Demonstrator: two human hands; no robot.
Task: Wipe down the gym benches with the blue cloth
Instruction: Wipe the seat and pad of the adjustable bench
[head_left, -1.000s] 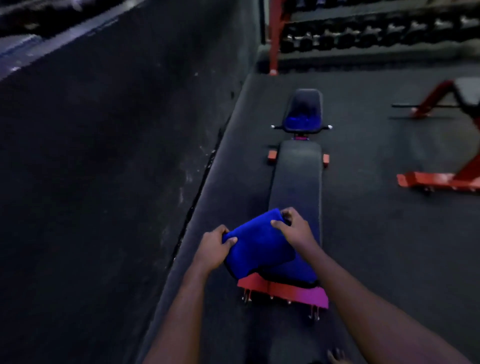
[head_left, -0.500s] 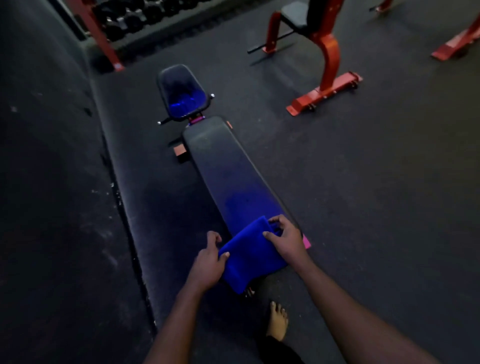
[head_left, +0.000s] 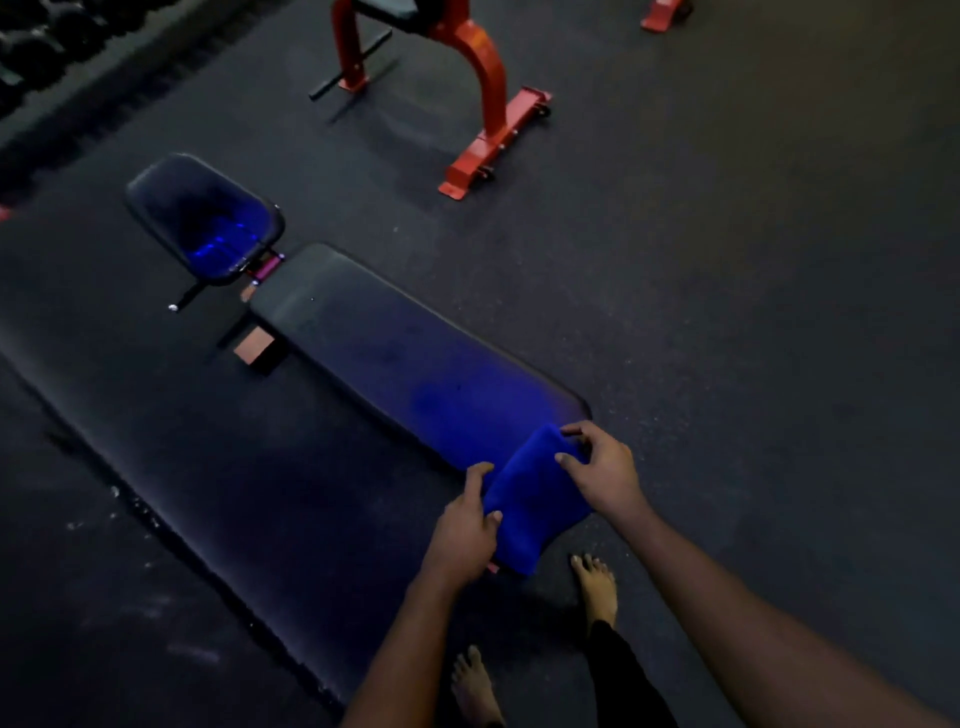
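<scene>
At the bench's (head_left: 395, 353) near end, both hands' (head_left: 465, 530) (head_left: 605, 475) fingers grip the folded blue cloth (head_left: 532, 506).

Soft matt blue cloth (head_left: 535, 499) between the hands; beyond them, a smooth black padded bench (head_left: 395, 353) and glossy red-painted metal frame (head_left: 488, 98).

I have one view, from the camera on the person's head. It looks forward and steeply down, a little tilted, so the floor (head_left: 753, 322) fills almost all of it. The left hand (head_left: 462, 530) and the right hand (head_left: 605, 470) are near, low in the middle. Far beyond the hands, at the top edge, stands a red frame (head_left: 485, 98).
</scene>
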